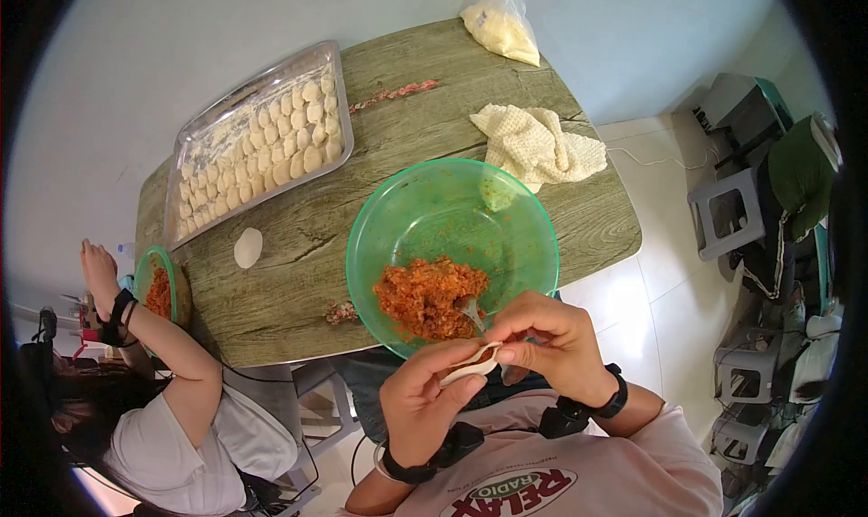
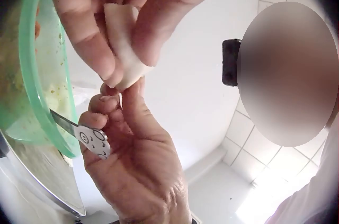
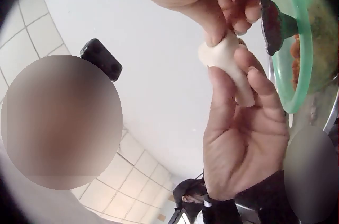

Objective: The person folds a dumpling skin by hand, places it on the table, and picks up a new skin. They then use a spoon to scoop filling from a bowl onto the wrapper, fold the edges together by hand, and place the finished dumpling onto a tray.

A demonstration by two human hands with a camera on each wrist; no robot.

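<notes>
Well, the table (image 1: pixel 316 246) spreads before me, the tray (image 1: pixel 226 124) of dumplings (image 1: pixel 262 151) at its far left, the bowl (image 1: pixel 398 219) at its near edge, the cloth (image 1: pixel 538 146) just beyond the bowl. My left hand (image 1: pixel 423 395) and right hand (image 1: pixel 565 341) meet at the bowl's near rim. The spoon (image 1: pixel 472 312) leans in the filling (image 1: pixel 425 291), its handle beside my right hand. Smallest, the wrapper (image 1: pixel 472 367) is pinched between both hands' fingers and thumbs, partly folded, filling showing.
</notes>
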